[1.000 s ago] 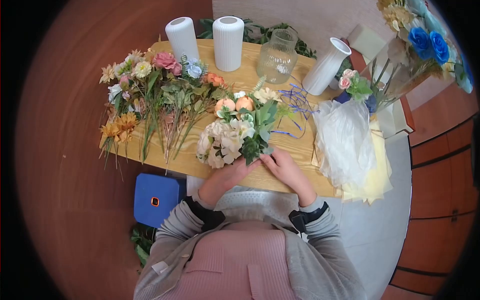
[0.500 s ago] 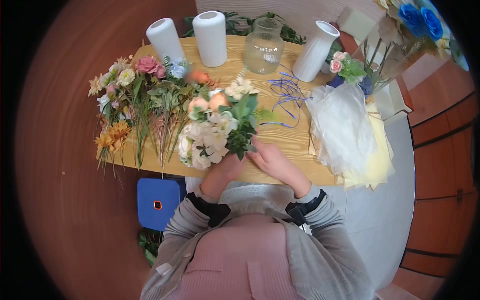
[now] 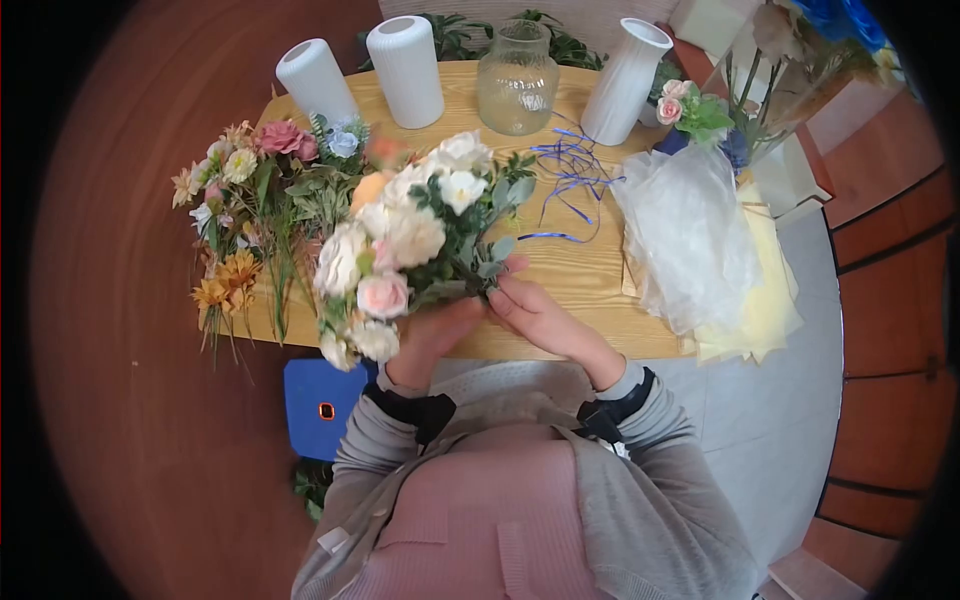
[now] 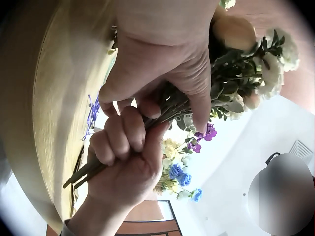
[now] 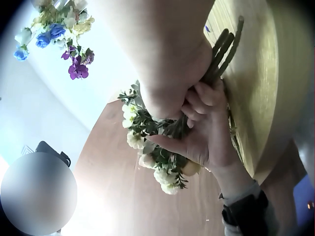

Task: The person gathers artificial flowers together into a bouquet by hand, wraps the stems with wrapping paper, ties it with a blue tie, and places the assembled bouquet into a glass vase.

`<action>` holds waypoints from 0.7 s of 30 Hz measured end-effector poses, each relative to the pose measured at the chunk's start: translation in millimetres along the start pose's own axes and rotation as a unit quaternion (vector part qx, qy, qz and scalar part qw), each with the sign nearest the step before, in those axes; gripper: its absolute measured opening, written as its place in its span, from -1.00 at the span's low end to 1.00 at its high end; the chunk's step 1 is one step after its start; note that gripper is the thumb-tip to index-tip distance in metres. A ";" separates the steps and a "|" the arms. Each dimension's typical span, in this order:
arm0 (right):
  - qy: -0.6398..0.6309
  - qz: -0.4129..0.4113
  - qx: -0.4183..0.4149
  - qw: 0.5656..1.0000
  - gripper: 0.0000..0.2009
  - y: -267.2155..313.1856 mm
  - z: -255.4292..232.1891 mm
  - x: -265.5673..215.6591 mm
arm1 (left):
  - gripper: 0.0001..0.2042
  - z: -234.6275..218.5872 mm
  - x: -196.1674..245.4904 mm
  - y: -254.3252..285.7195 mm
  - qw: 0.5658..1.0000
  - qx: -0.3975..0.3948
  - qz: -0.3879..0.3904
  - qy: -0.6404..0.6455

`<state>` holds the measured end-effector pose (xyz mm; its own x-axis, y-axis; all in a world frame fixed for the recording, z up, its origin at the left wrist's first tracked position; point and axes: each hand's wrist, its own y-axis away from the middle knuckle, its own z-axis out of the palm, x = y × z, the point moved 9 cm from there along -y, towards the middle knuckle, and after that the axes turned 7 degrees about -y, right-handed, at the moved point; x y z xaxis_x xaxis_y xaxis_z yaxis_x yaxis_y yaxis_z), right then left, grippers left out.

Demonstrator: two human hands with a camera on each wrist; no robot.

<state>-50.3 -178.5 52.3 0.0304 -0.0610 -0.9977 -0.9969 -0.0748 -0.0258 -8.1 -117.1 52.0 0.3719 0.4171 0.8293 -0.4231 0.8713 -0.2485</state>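
A bouquet of artificial flowers (image 3: 410,235), with cream, white, pink and peach blooms and green leaves, tilts to the left over the table's front. My right hand (image 3: 545,318) grips its stems near their lower ends, fingers curled round them in the left wrist view, with the stem ends (image 4: 81,176) poking out below. Higher up, just under the blooms, my left hand (image 3: 440,330) has its fingers bent round the stems; its thumb (image 5: 170,142) stands out straight. In the head view the blooms partly cover the left hand.
Loose flowers (image 3: 240,220) lie on the table's left side. White vases (image 3: 407,75) and a glass vase (image 3: 517,80) stand along the back. Blue ribbon (image 3: 575,170) lies right of the bouquet, near white wrapping sheets (image 3: 680,240) and yellow paper (image 3: 765,290). A blue box (image 3: 325,420) is below the table.
The bouquet has turned in my hands, so pink and white roses now face up where cream blooms and peach ones showed. It leans further left. The head view has shifted slightly.
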 end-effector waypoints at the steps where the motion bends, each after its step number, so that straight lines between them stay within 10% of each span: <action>1: -0.015 0.003 -0.011 1.000 -0.73 1.2 2.2 -3.3 | -0.31 0.7 0.4 0.6 0.999 0.021 -0.028 0.021; 6: -0.090 0.018 -0.054 0.994 -0.72 4.6 9.4 -0.6 | -0.60 -14.5 -19.3 12.4 0.997 0.041 -0.050 0.044; 8: 0.038 -0.114 -0.011 0.993 -0.72 3.1 5.9 -15.0 | -0.70 -28.0 -12.9 20.0 0.980 0.191 -0.039 0.045; 15: 0.213 -0.029 0.036 0.976 -0.72 8.1 2.2 -28.7 | -0.79 -42.1 5.9 28.7 0.903 0.301 -0.033 -0.304; 21: 0.204 0.005 0.015 0.979 -0.72 18.3 -10.7 -28.5 | -0.83 -33.3 4.7 44.1 0.863 0.385 -0.179 -0.274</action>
<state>-68.7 -188.8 80.9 0.0411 -0.4540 -0.8900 -0.9988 -0.0437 -0.0238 2.4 -68.1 28.3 0.2341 -0.2120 0.9488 -0.8642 0.4018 0.3030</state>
